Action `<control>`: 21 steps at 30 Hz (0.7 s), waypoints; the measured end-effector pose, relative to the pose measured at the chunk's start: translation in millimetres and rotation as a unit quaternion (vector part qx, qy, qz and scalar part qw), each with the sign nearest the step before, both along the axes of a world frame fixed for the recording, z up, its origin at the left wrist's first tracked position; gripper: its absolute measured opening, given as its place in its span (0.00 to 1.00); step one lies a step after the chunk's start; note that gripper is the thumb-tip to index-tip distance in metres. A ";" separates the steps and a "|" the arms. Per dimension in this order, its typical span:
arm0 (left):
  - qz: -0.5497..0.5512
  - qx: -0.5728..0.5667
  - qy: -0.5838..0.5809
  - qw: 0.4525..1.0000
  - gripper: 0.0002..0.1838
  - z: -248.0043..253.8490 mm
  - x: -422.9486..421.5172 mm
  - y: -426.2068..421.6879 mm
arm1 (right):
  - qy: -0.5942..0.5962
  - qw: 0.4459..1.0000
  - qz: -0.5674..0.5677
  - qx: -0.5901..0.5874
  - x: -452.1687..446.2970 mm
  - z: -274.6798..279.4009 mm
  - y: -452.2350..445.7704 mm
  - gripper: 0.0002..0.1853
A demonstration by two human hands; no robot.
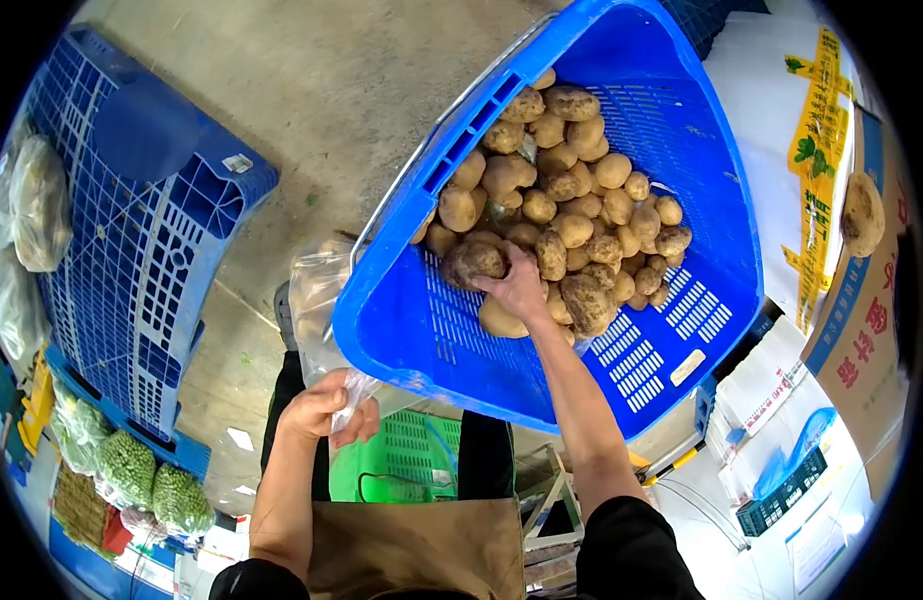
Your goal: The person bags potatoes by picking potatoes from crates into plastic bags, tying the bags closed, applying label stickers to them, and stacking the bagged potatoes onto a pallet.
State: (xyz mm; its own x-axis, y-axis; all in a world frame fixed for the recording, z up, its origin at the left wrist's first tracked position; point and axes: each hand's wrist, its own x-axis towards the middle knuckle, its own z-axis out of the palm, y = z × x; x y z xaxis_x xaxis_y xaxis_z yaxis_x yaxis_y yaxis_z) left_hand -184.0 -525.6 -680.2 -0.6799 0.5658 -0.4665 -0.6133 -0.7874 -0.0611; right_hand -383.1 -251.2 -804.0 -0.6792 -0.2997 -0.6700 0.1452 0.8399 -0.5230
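A big blue plastic basket holds a heap of potatoes, some of them caked with soil. Inside it, my right hand has its fingers closed around a large, dirty potato at the near left of the heap. Outside the basket's near left corner, my left hand is closed on the gathered edge of a clear plastic bag. The bag hangs beside the basket wall; what it contains, if anything, is hard to make out.
Blue plastic pallets stand to the left, with filled clear bags on them. Below the basket is a green crate. At right are white boxes with yellow tape, a cardboard box and a single potato.
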 end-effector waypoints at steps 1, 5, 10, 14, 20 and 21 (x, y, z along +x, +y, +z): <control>-0.002 0.005 0.000 1.000 0.41 -0.9 0.5 0.3 | -0.029 1.000 0.006 0.002 -5.0 10.6 -5.1 0.42; 0.003 -0.006 0.006 1.000 0.39 1.3 -3.0 1.8 | -0.096 0.993 0.020 0.071 -13.8 16.8 -16.5 0.48; -0.012 -0.036 -0.022 0.999 0.38 3.3 -4.1 -2.7 | -0.078 0.991 0.025 0.103 -11.8 -1.8 -12.9 0.52; 0.008 -0.060 -0.037 0.997 0.38 7.7 -3.4 -0.7 | 0.009 0.998 0.029 0.046 -4.5 24.0 -12.7 0.47; -0.008 -0.059 -0.029 0.998 0.40 11.1 -2.6 -2.6 | 0.114 0.990 -0.012 0.085 8.8 80.1 45.6 0.40; -0.012 -0.062 -0.023 0.998 0.40 11.4 -3.0 -2.1 | 0.142 0.985 0.015 0.097 14.3 87.7 60.0 0.40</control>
